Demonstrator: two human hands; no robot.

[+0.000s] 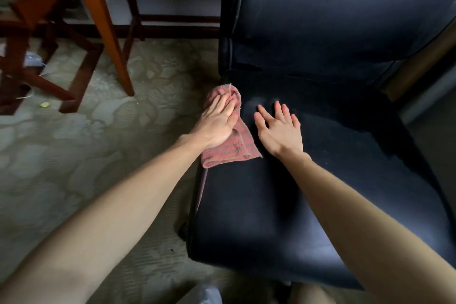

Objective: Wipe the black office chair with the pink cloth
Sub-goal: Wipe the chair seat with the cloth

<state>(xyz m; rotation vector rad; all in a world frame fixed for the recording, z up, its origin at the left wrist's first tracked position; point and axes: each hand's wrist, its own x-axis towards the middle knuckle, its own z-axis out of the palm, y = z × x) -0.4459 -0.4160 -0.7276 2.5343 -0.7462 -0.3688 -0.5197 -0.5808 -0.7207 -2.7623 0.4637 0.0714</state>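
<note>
As left hand (217, 122), fingers together, presses cloth (238, 147) at chair (296, 205) edge | right hand (281, 128) fingers spread.

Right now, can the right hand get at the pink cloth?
Probably yes: the right hand is spread beside the pink cloth, with only bare chair seat between them; the left hand presses the cloth's far end.

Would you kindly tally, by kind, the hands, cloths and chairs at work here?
Hands: 2, the left hand and the right hand
Cloths: 1, the pink cloth
Chairs: 1, the black office chair
Total: 4
</note>
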